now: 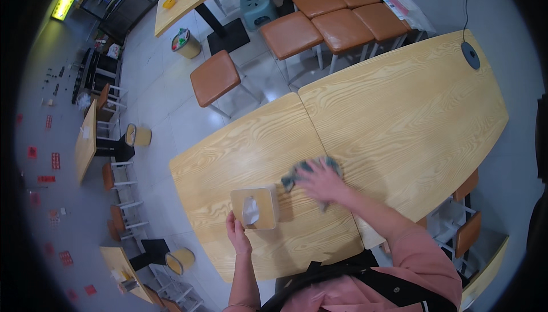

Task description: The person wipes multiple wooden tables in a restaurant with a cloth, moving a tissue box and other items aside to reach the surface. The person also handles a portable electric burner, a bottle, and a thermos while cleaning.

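Observation:
My right hand [319, 179] lies spread over a crumpled green-grey cloth [334, 165], pressing it on the wood-grain table [239, 153] near the seam between two tabletops. To its left is a square tissue box [267, 209] with a wood-coloured top and a white tissue [251, 210] showing in its opening. My left hand [238, 233] is at the lower left corner of this box, fingers against its side. Whether the box rests on the table or is lifted a little, I cannot tell.
Beyond the seam, a dark round device [471, 56] with a cable lies on the second tabletop [406, 111]. Brown padded stools [342, 32] stand along the far edge, one [215, 79] apart from them. Several waste bins [187, 44] are on the tiled floor. More stools [468, 233] are at the right.

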Demonstrator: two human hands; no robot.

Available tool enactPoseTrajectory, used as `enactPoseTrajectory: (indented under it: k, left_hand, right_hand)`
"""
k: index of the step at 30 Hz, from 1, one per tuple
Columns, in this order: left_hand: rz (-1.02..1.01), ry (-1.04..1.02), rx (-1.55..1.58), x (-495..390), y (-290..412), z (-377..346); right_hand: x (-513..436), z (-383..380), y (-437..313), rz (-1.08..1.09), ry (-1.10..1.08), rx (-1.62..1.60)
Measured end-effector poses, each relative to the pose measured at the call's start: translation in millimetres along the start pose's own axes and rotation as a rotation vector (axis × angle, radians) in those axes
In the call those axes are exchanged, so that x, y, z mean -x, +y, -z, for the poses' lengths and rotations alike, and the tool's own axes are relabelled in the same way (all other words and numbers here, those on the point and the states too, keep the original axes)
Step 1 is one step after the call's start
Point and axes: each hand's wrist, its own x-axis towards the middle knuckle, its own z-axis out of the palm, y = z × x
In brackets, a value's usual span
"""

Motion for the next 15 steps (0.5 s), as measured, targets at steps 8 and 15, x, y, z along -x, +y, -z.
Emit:
enactPoseTrajectory:
  k: [8, 15]
  left_hand:
    - [-0.039, 0.347, 0.106, 21.9, -8.1, 15.7]
    - [-0.307, 0.372, -0.023, 38.6, -10.9, 51.0]
  right_hand:
    - [-136.9, -3.4, 75.8, -0.252, 0.244, 0.105]
    - [175.1, -12.0, -90.3, -0.09, -0.25, -0.138]
